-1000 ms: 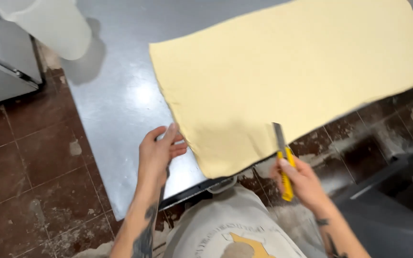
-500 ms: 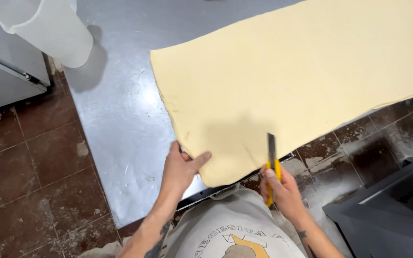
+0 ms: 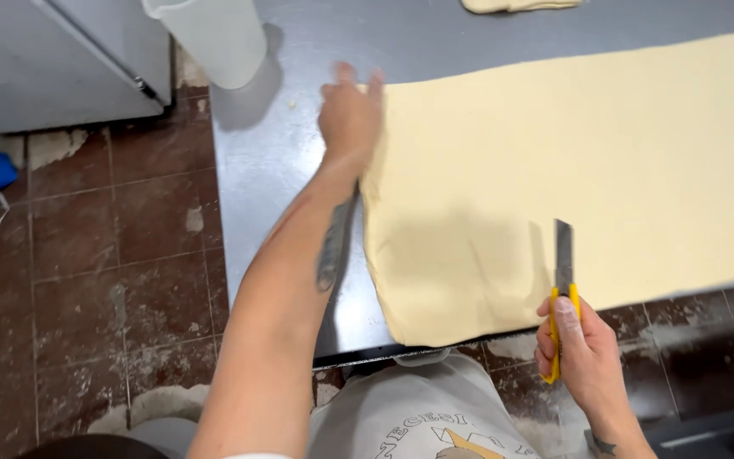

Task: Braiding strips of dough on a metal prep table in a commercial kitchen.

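your left hand [image 3: 350,115] has moved from the near edge of the dough sheet [image 3: 579,161] up to its far left corner, arm stretched across the steel counter [image 3: 273,178]. it lies palm down at the sheet's left edge, fingers [image 3: 346,75] close together and pointing away from you, pressing on the dough edge rather than gripping anything.

your right hand [image 3: 584,353] is still at the near edge of the counter, fingers clamped around the yellow handle of the utility knife [image 3: 561,293]. the blade points away from you and lies over the near edge of the dough, much as it did half a second ago.

the dough sheet is pale yellow, spread flat on the counter, and its near edge slightly overhangs the counter's front. the view has shifted since then: a white plastic jug [image 3: 214,38] now stands at the far left of the counter, just beyond your left hand, and a small scrap of dough [image 3: 516,5] shows at the top edge.
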